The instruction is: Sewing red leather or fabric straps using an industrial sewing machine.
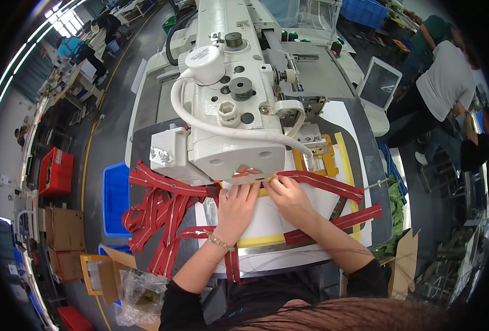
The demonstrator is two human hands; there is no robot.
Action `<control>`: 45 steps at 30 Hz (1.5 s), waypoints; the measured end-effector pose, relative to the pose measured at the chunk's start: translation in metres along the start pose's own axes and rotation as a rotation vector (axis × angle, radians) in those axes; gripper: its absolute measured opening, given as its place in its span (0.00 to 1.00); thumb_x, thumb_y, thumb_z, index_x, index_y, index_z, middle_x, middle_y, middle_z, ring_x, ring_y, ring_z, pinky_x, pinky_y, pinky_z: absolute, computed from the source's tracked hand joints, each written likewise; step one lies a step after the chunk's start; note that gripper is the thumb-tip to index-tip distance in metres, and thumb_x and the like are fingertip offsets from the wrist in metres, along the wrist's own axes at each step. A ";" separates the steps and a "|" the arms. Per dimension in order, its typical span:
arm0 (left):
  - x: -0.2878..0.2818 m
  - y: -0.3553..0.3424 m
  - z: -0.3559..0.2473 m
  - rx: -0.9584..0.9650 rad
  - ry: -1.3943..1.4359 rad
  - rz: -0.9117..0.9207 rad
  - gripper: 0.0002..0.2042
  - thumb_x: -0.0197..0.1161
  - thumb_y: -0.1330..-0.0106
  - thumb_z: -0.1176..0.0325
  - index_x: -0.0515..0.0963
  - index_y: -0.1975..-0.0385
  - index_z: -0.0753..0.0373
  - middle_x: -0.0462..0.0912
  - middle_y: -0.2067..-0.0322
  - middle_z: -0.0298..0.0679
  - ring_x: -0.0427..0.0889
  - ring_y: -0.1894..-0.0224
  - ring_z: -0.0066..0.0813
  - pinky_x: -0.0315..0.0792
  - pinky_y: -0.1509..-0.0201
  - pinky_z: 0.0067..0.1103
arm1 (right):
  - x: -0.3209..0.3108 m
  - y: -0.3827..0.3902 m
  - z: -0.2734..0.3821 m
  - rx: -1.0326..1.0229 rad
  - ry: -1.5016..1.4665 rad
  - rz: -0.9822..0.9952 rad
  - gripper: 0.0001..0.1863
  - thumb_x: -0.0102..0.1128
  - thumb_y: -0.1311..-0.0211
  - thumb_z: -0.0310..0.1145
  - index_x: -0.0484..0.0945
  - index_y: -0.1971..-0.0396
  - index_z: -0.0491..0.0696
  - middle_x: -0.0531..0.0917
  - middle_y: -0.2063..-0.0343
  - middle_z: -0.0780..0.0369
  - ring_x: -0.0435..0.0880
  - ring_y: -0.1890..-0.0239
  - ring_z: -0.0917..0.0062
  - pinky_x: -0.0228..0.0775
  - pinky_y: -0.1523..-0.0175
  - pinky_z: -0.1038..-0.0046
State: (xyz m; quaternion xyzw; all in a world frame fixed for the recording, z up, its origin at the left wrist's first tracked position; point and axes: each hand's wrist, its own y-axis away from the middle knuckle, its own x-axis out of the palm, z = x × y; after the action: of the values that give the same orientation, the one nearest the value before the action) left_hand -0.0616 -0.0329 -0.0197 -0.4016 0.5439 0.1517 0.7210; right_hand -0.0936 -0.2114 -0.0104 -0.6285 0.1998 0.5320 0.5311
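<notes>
A white industrial sewing machine [239, 149] stands in front of me, its head just beyond my fingers. My left hand [237, 212], a beaded bracelet at its wrist, lies flat with fingers stretched forward at the machine head's near edge. Its fingertips are beside the end of a red zipper strip [167, 185] with metal teeth. My right hand [289, 201] has its fingers closed at the left end of another red zipper [327, 182] that runs off to the right. What lies under the head between my fingertips is hidden.
Several red zippers [145, 215] are heaped left on the table. Another red zipper [338, 222] lies right, over a white sheet [280, 220] edged with yellow tape. A blue bin [116, 201] stands left, a screen [380, 83] right. A cardboard box [117, 270] sits below left. Other people work farther off.
</notes>
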 end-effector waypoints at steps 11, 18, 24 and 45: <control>0.002 0.006 0.008 0.003 0.038 0.039 0.20 0.57 0.41 0.67 0.74 0.46 0.54 0.75 0.61 0.29 0.73 0.55 0.25 0.57 0.51 0.32 | 0.006 0.007 0.001 0.026 -0.090 -0.017 0.12 0.53 0.50 0.24 0.71 0.63 0.42 0.76 0.59 0.55 0.76 0.54 0.64 0.70 0.47 0.68; -0.002 0.001 0.031 -0.011 0.130 0.117 0.21 0.64 0.43 0.61 0.75 0.47 0.49 0.74 0.51 0.33 0.68 0.45 0.33 0.56 0.49 0.34 | 0.011 0.004 -0.003 0.030 -0.135 -0.050 0.10 0.52 0.49 0.24 0.70 0.65 0.43 0.77 0.56 0.54 0.76 0.53 0.64 0.68 0.40 0.67; 0.018 -0.017 0.073 -0.261 0.469 0.668 0.22 0.61 0.39 0.48 0.80 0.57 0.61 0.82 0.61 0.45 0.78 0.57 0.43 0.69 0.53 0.35 | 0.019 0.001 -0.016 0.024 -0.151 -0.054 0.12 0.53 0.51 0.22 0.71 0.63 0.43 0.78 0.56 0.56 0.77 0.54 0.64 0.70 0.44 0.68; 0.022 -0.040 0.083 -0.179 0.914 0.568 0.26 0.70 0.46 0.48 0.79 0.57 0.65 0.83 0.63 0.37 0.78 0.61 0.27 0.72 0.53 0.24 | 0.020 0.001 -0.026 0.068 -0.248 -0.092 0.17 0.54 0.57 0.16 0.72 0.62 0.44 0.77 0.62 0.58 0.77 0.55 0.61 0.74 0.53 0.67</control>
State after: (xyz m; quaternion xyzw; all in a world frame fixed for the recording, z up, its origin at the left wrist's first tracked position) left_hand 0.0276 -0.0013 -0.0160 -0.3238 0.8739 0.1963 0.3049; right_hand -0.0753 -0.2286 -0.0319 -0.5480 0.1213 0.5739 0.5964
